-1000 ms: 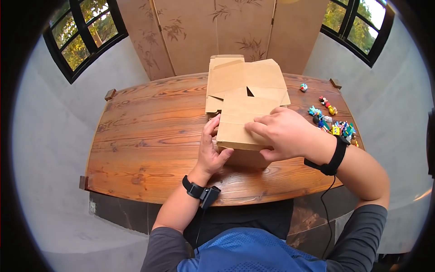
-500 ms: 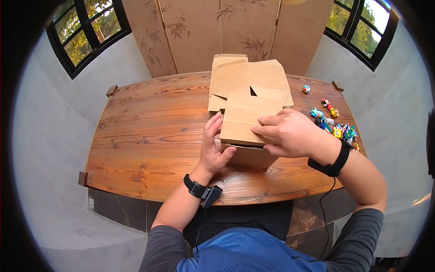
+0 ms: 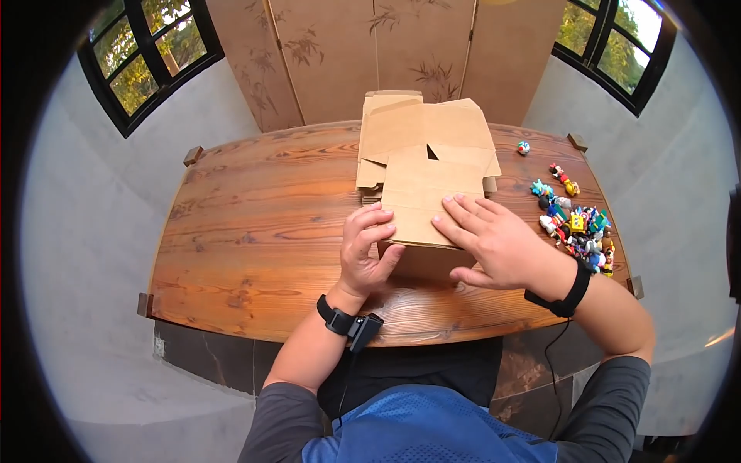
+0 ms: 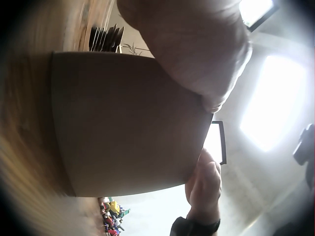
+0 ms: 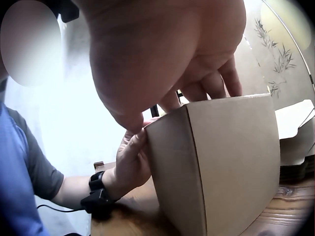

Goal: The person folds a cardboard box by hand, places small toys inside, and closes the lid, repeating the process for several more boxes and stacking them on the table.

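Note:
A brown cardboard box (image 3: 428, 261) stands near the front of the wooden table, its top flap (image 3: 421, 202) lying down over the opening. My left hand (image 3: 366, 248) holds the box at its near left corner, fingers curled over the top edge and thumb at the front. Across the flap's right side rests my right hand (image 3: 498, 241), with its fingers spread and fairly straight and its thumb lower, by the front edge. The right wrist view shows this palm (image 5: 162, 54) above the box and its fingertips at the top edge.
Behind the box lies a stack of flattened cardboard (image 3: 424, 127), overlapped by the box in the head view. Several small toy figures (image 3: 577, 224) are heaped on the table's right side, with a small ball (image 3: 523, 147) farther back. A folding screen (image 3: 332, 62) stands beyond the table.
The dark gap under the flap's front edge has closed. My right hand has moved slightly nearer and flattened on the flap; my left fingers have come over the top edge.

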`<act>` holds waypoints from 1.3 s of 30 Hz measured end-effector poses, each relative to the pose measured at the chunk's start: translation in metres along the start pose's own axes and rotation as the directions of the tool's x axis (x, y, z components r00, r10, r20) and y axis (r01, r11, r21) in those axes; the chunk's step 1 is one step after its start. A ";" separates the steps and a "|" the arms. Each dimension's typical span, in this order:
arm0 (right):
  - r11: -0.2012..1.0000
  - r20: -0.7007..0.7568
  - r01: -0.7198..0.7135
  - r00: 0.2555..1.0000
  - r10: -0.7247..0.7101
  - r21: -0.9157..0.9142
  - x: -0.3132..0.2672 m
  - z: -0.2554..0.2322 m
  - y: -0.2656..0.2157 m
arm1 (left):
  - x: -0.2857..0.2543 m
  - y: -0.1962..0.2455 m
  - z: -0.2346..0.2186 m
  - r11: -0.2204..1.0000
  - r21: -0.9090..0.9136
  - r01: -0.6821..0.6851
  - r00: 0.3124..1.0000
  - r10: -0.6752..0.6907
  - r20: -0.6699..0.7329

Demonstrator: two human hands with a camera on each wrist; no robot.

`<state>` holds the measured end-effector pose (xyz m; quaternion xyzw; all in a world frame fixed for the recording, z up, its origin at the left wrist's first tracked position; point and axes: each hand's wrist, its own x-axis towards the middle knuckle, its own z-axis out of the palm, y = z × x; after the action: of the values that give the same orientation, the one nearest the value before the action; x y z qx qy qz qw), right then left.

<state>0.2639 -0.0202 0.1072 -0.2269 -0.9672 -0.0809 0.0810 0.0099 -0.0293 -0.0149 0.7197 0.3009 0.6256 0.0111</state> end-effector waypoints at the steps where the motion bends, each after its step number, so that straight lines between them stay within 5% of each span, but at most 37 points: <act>1: 1.000 -0.020 -0.024 1.000 0.024 -0.014 -0.004 0.003 -0.003 | -0.001 -0.001 0.000 1.000 -0.002 -0.005 1.000 0.005 -0.001; 4: 0.996 -0.032 -0.072 0.997 0.074 0.047 -0.011 0.015 -0.006 | -0.004 -0.003 0.000 1.000 0.007 0.005 1.000 -0.005 0.001; 6: 0.977 -0.163 -0.109 0.977 0.139 0.181 -0.013 0.024 -0.005 | -0.005 -0.001 0.003 0.979 -0.130 0.155 0.987 -0.160 -0.023; 9: 0.944 -0.358 -0.139 0.901 0.245 0.298 -0.023 0.046 -0.008 | -0.007 -0.013 0.006 0.956 -0.213 0.203 0.979 -0.200 0.037; 10: 0.949 -0.361 -0.113 0.906 0.220 0.295 -0.026 0.050 -0.010 | -0.009 -0.016 0.006 0.960 -0.197 0.200 0.979 -0.201 0.016; 12: 0.839 -0.379 -0.206 0.820 0.429 0.504 -0.030 0.057 -0.019 | -0.012 -0.019 0.006 0.921 -0.267 0.283 0.959 -0.269 0.090; 18: 0.734 -0.379 -0.183 0.761 0.527 0.654 -0.030 0.061 -0.042 | -0.012 -0.018 0.006 0.929 -0.170 0.328 0.943 -0.311 0.123; 20: 0.183 -0.227 0.135 0.531 0.816 0.974 -0.026 0.083 -0.049 | -0.012 -0.018 0.003 0.906 -0.115 0.408 0.902 -0.380 0.206; 21: 0.014 -0.087 0.135 0.553 0.829 0.991 -0.038 0.106 -0.041 | -0.019 -0.023 0.003 0.841 -0.153 0.519 0.840 -0.470 0.270; 22: 0.016 -0.095 0.143 0.566 0.819 0.990 -0.040 0.121 -0.044 | -0.017 -0.019 -0.002 0.846 -0.144 0.513 0.846 -0.469 0.255; 24: -0.036 -0.014 0.056 0.704 0.710 0.998 -0.040 0.139 -0.053 | -0.010 -0.003 -0.014 0.717 -0.120 0.687 0.693 -0.598 0.403; 25: -0.005 -0.011 0.021 0.715 0.699 1.000 -0.033 0.135 -0.064 | -0.009 0.013 -0.026 0.709 -0.069 0.702 0.673 -0.627 0.393; 29: -0.091 0.089 -0.046 0.825 0.558 0.995 0.001 0.120 -0.100 | -0.027 0.032 -0.079 0.844 0.072 0.532 0.799 -0.528 0.288; 31: -0.126 0.145 -0.100 0.889 0.434 0.987 0.035 0.106 -0.112 | -0.026 0.048 -0.118 0.440 -0.130 0.889 0.458 -0.839 0.295; 32: -0.156 0.182 -0.133 0.915 0.361 0.979 0.055 0.100 -0.115 | -0.042 0.034 -0.132 0.380 -0.214 0.900 0.422 -0.881 0.213; 34: 0.038 0.085 -0.099 0.960 0.268 0.994 0.098 0.128 -0.113 | -0.060 0.011 -0.168 0.597 -0.106 0.796 0.604 -0.794 0.064; 37: 0.173 0.003 -0.047 0.970 0.242 0.984 0.167 0.146 -0.125 | -0.057 -0.003 -0.218 0.585 -0.089 0.806 0.583 -0.811 -0.042; 39: 0.453 -0.025 -0.094 0.968 0.251 0.887 0.210 0.140 -0.134 | -0.057 -0.024 -0.254 0.591 -0.069 0.804 0.582 -0.805 -0.114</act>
<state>0.0013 -0.0219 -0.0050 -0.2432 -0.8332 0.4187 0.2670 -0.2323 -0.1267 -0.0206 0.4622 0.5910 0.6006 0.2763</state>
